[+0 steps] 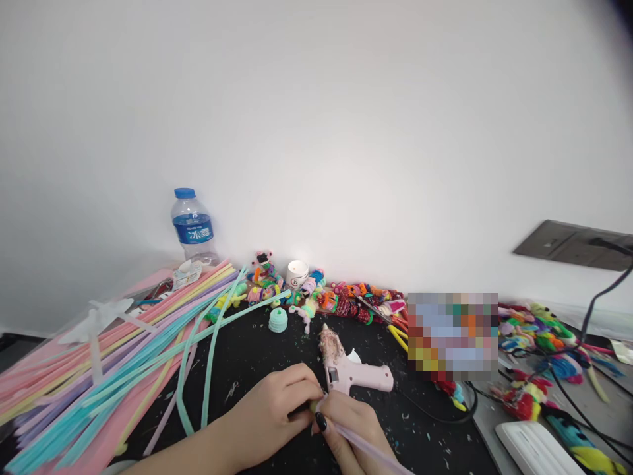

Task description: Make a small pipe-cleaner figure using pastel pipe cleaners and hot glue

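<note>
A pale lilac pipe cleaner (368, 447) runs from between my fingers toward the bottom edge. My right hand (357, 429) pinches it between thumb and fingers; a dark thumbnail shows. My left hand (279, 412) is closed at the same spot, its fingertips meeting those of the right around the pipe cleaner's end. A bit of yellow-green shows between the fingertips, too small to name. Just beyond the hands, a pale pink hot glue gun (368, 377) lies on its side, its nozzle crusted and pointing toward the wall. Farther back sits a mint-green coil (277, 320).
Bundled pastel pipe cleaners (148, 349) cover the left side. Behind them stands a water bottle (192, 227). Small fuzzy figures (267, 287) and a paper cup (297, 274) line the wall. At right are a black cable (440, 419), a white power strip (537, 448) and a pixelated patch.
</note>
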The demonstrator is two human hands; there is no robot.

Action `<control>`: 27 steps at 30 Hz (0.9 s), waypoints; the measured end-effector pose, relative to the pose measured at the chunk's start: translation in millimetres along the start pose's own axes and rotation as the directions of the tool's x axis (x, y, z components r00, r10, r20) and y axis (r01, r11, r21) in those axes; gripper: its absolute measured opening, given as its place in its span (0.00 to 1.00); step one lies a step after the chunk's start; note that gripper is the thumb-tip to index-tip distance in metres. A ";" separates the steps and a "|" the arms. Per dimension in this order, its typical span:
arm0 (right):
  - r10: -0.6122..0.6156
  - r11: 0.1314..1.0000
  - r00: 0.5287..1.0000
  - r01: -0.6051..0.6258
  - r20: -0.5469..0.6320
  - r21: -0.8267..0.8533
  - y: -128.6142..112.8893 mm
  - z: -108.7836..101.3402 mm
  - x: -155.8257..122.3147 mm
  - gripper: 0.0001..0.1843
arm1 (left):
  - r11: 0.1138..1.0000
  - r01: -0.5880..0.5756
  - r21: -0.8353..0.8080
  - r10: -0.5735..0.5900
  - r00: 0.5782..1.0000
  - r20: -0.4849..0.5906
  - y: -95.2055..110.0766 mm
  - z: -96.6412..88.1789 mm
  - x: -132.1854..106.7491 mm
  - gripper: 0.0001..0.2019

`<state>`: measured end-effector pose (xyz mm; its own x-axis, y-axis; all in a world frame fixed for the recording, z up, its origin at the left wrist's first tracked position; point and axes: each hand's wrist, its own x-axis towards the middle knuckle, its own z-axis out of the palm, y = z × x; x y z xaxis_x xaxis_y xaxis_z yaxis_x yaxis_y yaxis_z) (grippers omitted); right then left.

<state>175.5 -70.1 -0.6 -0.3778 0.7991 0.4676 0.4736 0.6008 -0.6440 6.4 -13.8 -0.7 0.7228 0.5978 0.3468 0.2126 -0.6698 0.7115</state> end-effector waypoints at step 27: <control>0.272 0.954 0.954 -0.250 -0.130 0.164 8.3 -10.1 -5.1 0.18 | 0.555 0.382 -0.739 -0.443 0.888 0.127 -11.9 -2.6 7.6 0.13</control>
<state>189.3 -69.1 -2.2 -0.1284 0.9282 0.3493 0.4156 0.3702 -0.8308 7.7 -0.1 -5.0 0.6308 0.7713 -0.0843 -0.0922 0.1824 0.9789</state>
